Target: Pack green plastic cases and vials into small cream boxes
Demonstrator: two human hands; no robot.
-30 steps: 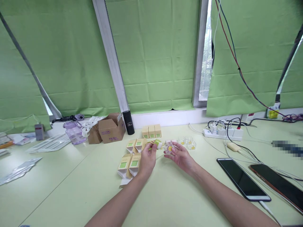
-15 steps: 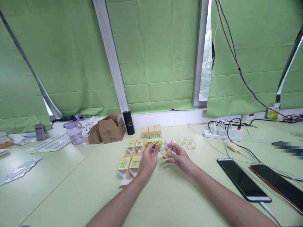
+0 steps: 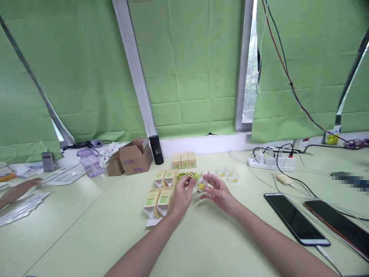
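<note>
My left hand point(image 3: 180, 194) pinches a small green-and-white item point(image 3: 195, 177) above the pale green table point(image 3: 86, 231). My right hand point(image 3: 219, 192) holds a small clear plastic case with a yellow dot point(image 3: 201, 185) right against that item. Both hands meet at the table's middle. Open tan boxes with green labels point(image 3: 158, 201) lie just left of my left hand. Three closed tan boxes point(image 3: 185, 160) stand in a row behind, and several clear cases point(image 3: 230, 174) sit to the right of them.
A cardboard box point(image 3: 135, 156), a black cylinder point(image 3: 156, 149) and a purple bottle point(image 3: 90, 161) stand at the back left. A power strip point(image 3: 271, 161) with cables and two phones point(image 3: 295, 219) lie on the right. Another person's hand point(image 3: 17, 189) reaches in at far left.
My hands have come together, bringing the clear case up to the green-and-white item. Another person's hand has appeared at the far left edge.
</note>
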